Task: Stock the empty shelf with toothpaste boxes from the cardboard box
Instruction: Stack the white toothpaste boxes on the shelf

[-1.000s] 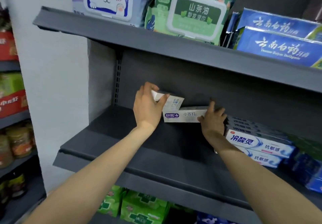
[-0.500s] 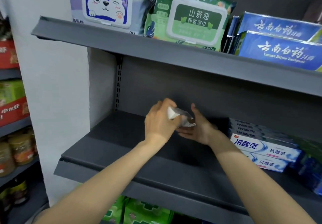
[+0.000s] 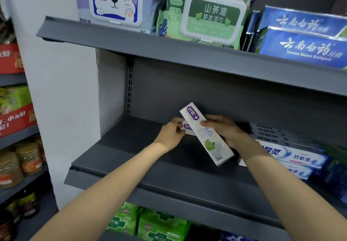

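The right hand [image 3: 223, 130] gripped a long white toothpaste box [image 3: 206, 133], fingers curled over its upper face and thumb hidden beneath; the box slanted from a purple logo end above the fingers down to a lime-printed end just in front of the wrist. The left hand [image 3: 171, 135] pinched the purple-marked end of a second box [image 3: 186, 128], which lay mostly hidden under the first, between curled fingers and thumb. Both boxes were smooth, glossy card, rectangular and slim.

Below the hands ran the shelf [image 3: 131, 165], matte dark grey metal with a raised front lip, backed by a grey panel and a slotted upright left of the fingers. Just right of the right wrist lay stacked blue-and-white boxes [image 3: 293, 156]. On the shelf above the hands stood soft wipe packs [image 3: 206, 13] with plastic flip lids, and blue cartons [image 3: 304, 42] to their right. Green packs [image 3: 159, 225] sat on the level below the forearms. Well left of the left hand, past a white wall, another rack held jars [image 3: 20, 163] and red cartons [image 3: 13, 120].
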{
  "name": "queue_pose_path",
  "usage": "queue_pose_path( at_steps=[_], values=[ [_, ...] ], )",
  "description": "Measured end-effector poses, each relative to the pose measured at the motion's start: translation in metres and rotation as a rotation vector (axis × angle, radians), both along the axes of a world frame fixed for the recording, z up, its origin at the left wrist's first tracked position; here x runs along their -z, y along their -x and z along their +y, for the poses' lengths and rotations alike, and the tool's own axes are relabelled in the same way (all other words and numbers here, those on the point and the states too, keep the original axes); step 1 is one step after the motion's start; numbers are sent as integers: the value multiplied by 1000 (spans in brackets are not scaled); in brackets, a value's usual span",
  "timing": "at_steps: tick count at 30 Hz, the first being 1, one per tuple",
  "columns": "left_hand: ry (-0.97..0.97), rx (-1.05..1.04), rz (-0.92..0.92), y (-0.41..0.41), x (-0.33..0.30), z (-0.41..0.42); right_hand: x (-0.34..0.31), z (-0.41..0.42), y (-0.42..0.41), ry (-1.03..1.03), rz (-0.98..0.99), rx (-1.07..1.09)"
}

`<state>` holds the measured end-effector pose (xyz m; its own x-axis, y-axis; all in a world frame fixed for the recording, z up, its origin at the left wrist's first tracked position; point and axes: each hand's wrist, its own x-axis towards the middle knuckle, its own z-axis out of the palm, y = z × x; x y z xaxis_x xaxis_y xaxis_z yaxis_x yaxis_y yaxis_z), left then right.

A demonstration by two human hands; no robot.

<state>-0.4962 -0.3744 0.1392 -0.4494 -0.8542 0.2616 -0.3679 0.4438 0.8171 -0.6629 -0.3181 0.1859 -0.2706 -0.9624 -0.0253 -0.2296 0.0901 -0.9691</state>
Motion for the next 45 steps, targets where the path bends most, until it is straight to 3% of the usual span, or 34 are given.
queue_pose_path(
  at_steps=[5, 8, 11, 16, 21, 24, 29, 33, 36, 41, 45],
  values=[
    [-236, 38, 125, 11, -9, -2, -9, -9, -8, 185, 167, 55],
    [-98, -60, 120, 14, -12, -4, -11, -15, -3, 111, 559, -43],
    [-146, -81, 113, 15, -14, -6, -2, -24, 5, 8, 998, -43],
    [-196, -25, -65, 25, -7, -13, 35, -25, 9, -116, 1429, 84],
    [-144, 32, -193, 31, -4, -17, 50, -21, 12, -212, 1281, -19],
    [-68, 39, -299, 30, -4, -18, 39, -11, 7, -130, 1200, 72],
    [194, -39, -484, 20, -11, 13, 21, 22, -26, 33, 989, 219],
    [440, -145, -624, -9, -23, 69, 24, 61, -62, 52, 885, 172],
    [594, -191, -592, -41, -24, 115, 27, 107, -92, 124, 849, 109],
    [522, -251, -426, -113, 10, 201, 53, 184, -149, 142, 840, -40],
    [352, -304, -498, -185, 52, 261, 87, 238, -216, 96, 801, -172]
  ],
)
